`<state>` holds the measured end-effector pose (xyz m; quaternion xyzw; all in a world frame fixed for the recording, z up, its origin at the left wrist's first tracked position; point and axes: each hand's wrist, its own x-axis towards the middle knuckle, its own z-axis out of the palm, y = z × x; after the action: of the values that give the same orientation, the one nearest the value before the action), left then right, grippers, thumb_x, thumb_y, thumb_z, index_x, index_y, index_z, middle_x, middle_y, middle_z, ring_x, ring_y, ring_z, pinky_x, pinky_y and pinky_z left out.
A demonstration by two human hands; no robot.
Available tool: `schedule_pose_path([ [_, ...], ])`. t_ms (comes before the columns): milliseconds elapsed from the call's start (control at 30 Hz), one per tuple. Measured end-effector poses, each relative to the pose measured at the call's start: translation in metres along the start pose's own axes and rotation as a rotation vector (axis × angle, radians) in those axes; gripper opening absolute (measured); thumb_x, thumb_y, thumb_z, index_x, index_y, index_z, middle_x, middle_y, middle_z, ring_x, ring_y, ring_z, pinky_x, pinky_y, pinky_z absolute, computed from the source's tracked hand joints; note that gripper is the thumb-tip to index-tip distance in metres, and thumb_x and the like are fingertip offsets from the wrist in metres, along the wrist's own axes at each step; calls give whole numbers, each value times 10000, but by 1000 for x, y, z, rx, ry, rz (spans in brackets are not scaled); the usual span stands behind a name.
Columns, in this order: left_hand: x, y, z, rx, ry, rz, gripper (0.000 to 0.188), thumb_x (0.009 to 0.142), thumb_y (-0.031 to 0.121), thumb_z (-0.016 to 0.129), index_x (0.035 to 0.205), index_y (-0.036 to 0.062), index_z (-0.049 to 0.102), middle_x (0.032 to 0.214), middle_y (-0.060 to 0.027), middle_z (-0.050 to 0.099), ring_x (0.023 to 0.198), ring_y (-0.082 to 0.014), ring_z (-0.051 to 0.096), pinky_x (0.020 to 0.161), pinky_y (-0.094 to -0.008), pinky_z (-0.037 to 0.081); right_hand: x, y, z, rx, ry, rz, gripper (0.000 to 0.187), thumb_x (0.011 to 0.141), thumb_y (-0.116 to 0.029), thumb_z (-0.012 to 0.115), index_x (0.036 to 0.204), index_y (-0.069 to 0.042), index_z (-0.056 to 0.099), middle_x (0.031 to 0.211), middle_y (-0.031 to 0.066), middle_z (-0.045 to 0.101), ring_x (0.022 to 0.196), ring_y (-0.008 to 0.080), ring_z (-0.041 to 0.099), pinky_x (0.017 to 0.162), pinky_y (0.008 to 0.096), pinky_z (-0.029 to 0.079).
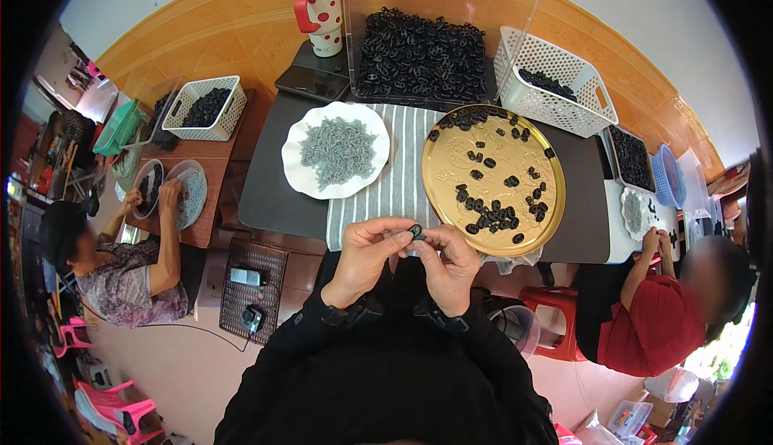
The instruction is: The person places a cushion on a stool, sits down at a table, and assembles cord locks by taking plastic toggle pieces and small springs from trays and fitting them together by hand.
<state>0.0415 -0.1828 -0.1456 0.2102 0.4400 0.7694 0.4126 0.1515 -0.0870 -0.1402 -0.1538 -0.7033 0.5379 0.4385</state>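
Observation:
Between the fingertips of my left hand (366,258) and my right hand (449,266) is a small black oval plastic piece (415,231). Both hands pinch it just in front of the table's near edge. Ahead to the left, a white scalloped plate (293,173) holds a heap of small grey-green pieces (336,151), like short screws or pins. A round gold tray (441,173) lies to the right, with similar black pieces (493,218) scattered over it. Under plate and tray runs a striped grey-and-white cloth (401,135).
At the back stand a clear bin (519,2) of black pieces, a white basket (594,123), a red-lidded tumbler (326,18) and a dark tablet-like slab (312,82). One person (137,276) works at the left, another (660,316) at the right. A red stool (555,324) stands below right.

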Motion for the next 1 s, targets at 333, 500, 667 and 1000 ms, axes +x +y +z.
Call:
schedule_pose_path([
  [333, 1, 0, -3, 85, -151, 57, 268, 871, -3, 643, 1138, 1, 653, 959, -20, 623, 752, -61, 580, 563, -169, 457, 2, 4, -12, 238, -108, 213, 269, 795, 69, 691, 1054, 11, 656, 845, 11, 588, 740, 60, 538, 651, 196, 434],
  [500, 0, -5, -1, -43, -196, 57, 308, 857, -38, 640, 1163, -6, 642, 965, -32, 590, 823, -77, 570, 661, -191, 472, -1, 5, -12, 389, -121, 236, 292, 793, 85, 692, 1070, 0, 659, 839, 1, 578, 746, 57, 529, 658, 193, 425],
  [667, 0, -15, 1, -152, -180, 76, 316, 847, -68, 635, 1158, -11, 646, 973, -46, 579, 886, -101, 554, 747, -211, 467, -3, 4, -7, 545, -58, 245, 266, 816, 98, 666, 1067, 11, 649, 830, 14, 578, 734, 72, 543, 661, 208, 446],
  [1000, -2, -15, 10, -44, -94, 200, 293, 864, -66, 616, 1154, -29, 641, 974, -65, 575, 853, -127, 577, 761, -235, 489, -8, 3, -8, 429, -42, 243, 241, 860, 75, 629, 1096, 30, 634, 878, 45, 616, 744, 92, 576, 671, 217, 472],
])
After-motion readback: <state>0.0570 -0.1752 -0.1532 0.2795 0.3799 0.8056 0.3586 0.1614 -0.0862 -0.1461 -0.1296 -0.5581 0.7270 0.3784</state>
